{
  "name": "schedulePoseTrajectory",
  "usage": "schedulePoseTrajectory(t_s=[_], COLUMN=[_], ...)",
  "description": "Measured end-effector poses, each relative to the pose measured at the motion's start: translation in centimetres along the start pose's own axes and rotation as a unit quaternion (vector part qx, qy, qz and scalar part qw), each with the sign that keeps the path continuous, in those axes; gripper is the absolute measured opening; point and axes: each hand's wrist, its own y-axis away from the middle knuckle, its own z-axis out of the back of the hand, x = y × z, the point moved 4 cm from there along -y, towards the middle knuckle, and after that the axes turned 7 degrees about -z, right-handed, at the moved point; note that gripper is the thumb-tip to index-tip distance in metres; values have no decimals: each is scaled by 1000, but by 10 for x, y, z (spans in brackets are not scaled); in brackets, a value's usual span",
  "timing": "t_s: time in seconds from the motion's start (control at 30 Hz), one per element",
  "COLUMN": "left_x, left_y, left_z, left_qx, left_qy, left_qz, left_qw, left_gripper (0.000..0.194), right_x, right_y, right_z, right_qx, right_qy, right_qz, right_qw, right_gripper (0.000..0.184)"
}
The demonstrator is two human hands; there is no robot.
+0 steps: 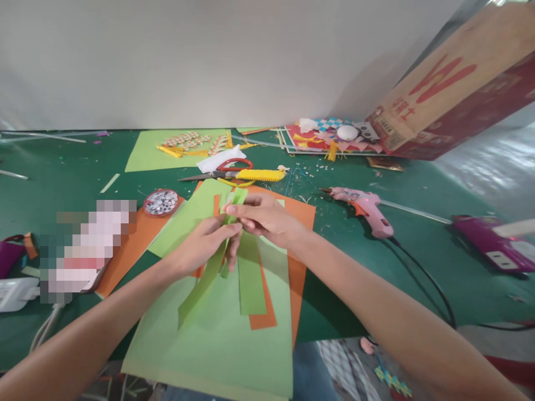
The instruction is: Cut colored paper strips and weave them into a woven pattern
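Observation:
Between my two hands is a green paper strip (203, 289), its long tail hanging down to the left. My left hand (207, 239) has its thumb and fingers closed on the strip. Pinching the strip's upper part near a fold is my right hand (267, 217); the fingers hide just how it is folded. Below them lie another green strip (252, 278) and an orange strip (267, 312), resting on light green paper sheets (200, 356). Orange paper (303, 223) shows from under the sheets.
Beyond my hands lie red-handled scissors (209, 176) and a yellow-handled tool (261, 175). A pink glue gun (363, 209) with its cord is at right, near a purple power strip (493, 242). At left are a round tub of small discs (161, 202) and a blurred-out phone-like object (87, 250).

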Motion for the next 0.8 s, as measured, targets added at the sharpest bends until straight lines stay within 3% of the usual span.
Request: schedulePoseTrajectory(t_s=[0.13, 0.33, 0.57, 0.8], left_x=[1, 0, 2, 3], left_y=[-1, 0, 0, 0], left_z=[-1, -1, -1, -1], left_qx=[1, 2, -3, 6], left_qy=[33, -6, 15, 7], left_qz=[-7, 8, 5, 11], left_qw=[999, 1000, 1000, 1000], left_gripper=[25, 34, 33, 30], right_x=[1, 11, 7, 6], right_y=[0, 3, 3, 2], right_z=[0, 4, 0, 0], right_qx=[18, 3, -8, -1], right_qy=[6, 5, 9, -6], right_qz=[-4, 9, 4, 6], right_qw=[1000, 1000, 1000, 1000], right_gripper=[35, 42, 37, 44])
